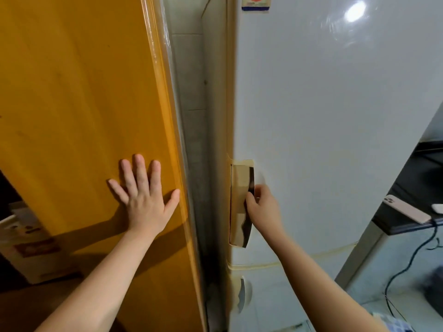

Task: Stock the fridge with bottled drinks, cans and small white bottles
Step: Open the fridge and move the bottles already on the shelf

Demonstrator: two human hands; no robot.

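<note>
A white fridge (pixel 323 116) fills the right half of the view with its upper door closed. A recessed handle (pixel 241 207), yellowed and partly peeling, sits on the door's left edge. My right hand (pixel 262 207) grips that handle, fingers curled into the recess. A second, smaller handle (pixel 242 294) shows on the lower door beneath. My left hand (pixel 143 197) lies flat with fingers spread on an orange wooden door (pixel 84 104) to the left of the fridge. No bottles or cans are in view.
A narrow tiled gap (pixel 191 116) separates the orange door from the fridge. At right, a dark table (pixel 407 219) holds a pink phone (pixel 405 208), with a black cable (pixel 407 267) hanging to the floor. A cardboard box (pixel 26 245) stands at lower left.
</note>
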